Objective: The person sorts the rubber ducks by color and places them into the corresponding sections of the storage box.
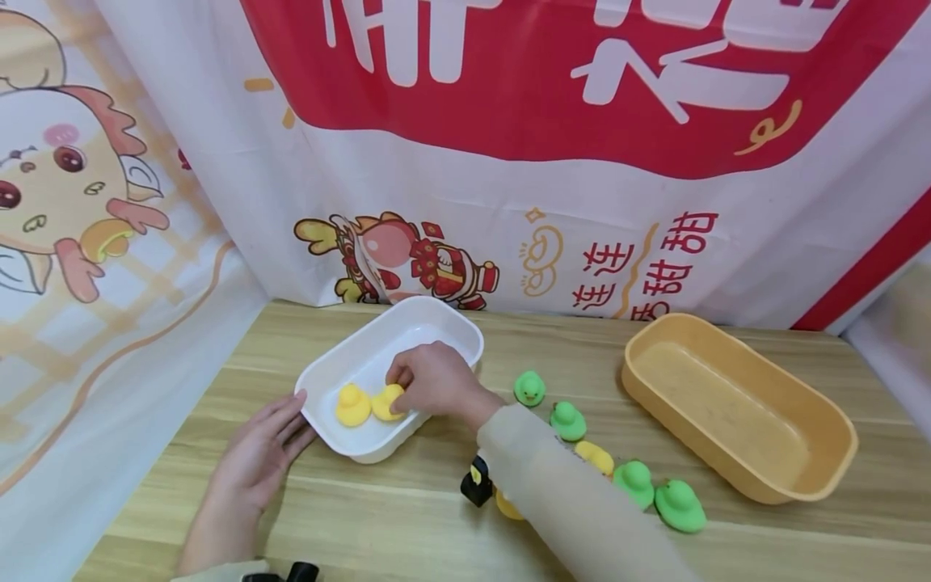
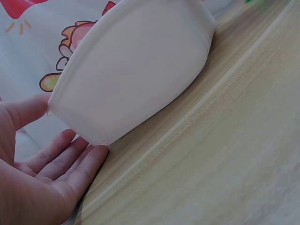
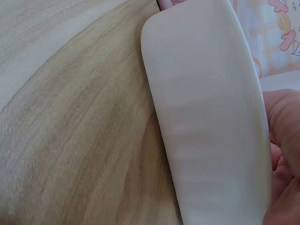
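A white plastic basin (image 1: 330, 364) stands on the left part of the table. Inside it are a yellow rubber duck (image 1: 353, 406) and a second yellow duck (image 1: 385, 402) close beside it. My right hand (image 1: 440, 384) reaches over the basin's near side and pinches that second duck with thumb and fingers. In the right wrist view the white wall hides the duck from sight. My left hand (image 1: 258, 453) touches the basin's left end, thumb at the rim. In the left wrist view its fingers (image 2: 86, 166) extend along the lower corner of the basin.
Several green ducks (image 1: 680, 507) lie in a slanting row, with a yellow duck (image 1: 595, 457) among them. Another yellow duck (image 1: 509, 508) is partly hidden by the right sleeve. A tan basin (image 1: 727, 404) stands at right. A printed cloth (image 1: 451, 186) hangs behind the table.
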Motion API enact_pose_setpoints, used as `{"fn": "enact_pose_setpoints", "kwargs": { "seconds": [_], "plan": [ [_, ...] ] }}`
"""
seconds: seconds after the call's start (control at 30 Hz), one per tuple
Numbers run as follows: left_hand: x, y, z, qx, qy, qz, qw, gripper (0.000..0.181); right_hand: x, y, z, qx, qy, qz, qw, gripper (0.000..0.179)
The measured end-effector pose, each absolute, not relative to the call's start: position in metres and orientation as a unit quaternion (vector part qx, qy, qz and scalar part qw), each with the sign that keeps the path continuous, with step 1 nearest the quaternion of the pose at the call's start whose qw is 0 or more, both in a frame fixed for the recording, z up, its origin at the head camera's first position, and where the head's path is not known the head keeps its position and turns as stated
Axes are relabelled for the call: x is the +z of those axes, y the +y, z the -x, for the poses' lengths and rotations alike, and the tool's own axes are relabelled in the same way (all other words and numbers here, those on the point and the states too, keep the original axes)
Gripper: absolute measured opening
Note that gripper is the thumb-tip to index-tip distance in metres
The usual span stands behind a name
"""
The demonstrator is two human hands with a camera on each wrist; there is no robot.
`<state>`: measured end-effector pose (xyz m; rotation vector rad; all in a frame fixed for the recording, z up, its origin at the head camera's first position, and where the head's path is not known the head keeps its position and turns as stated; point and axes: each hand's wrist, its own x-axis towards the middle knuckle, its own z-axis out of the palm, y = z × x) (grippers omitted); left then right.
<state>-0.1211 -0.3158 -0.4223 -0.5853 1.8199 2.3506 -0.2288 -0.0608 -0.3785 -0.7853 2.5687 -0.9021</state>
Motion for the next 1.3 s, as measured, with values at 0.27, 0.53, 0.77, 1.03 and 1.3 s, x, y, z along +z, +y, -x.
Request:
{"fn": "enact_pose_setpoints", "kwargs": {
  "seconds": [0.27, 0.53, 0.77, 1.03, 1.3],
  "plan": [
    [-0.422, -0.316, 0.121, 0.770, 0.604, 0.196, 0.056, 0.041, -0.384, -0.063, 0.228, -0.298, 0.900, 0.283, 0.148, 0.022],
    [-0.422, -0.317, 0.120, 0.777, 0.598, 0.190, 0.050, 0.021, -0.385, -0.064, 0.227, -0.288, 0.902, 0.283, 0.151, 0.025],
    [-0.421, -0.316, 0.120, 0.780, 0.592, 0.196, 0.050, 0.021, -0.385, -0.062, 0.227, -0.286, 0.903, 0.288, 0.141, 0.030],
    [-0.421, -0.315, 0.120, 0.780, 0.593, 0.193, 0.051, 0.024, -0.385, -0.059, 0.225, -0.361, 0.882, 0.266, 0.143, 0.030],
    [-0.422, -0.315, 0.121, 0.774, 0.602, 0.191, 0.047, 0.028, -0.382, -0.053, 0.223, -0.501, 0.819, 0.226, 0.168, 0.024]
  ]
}}
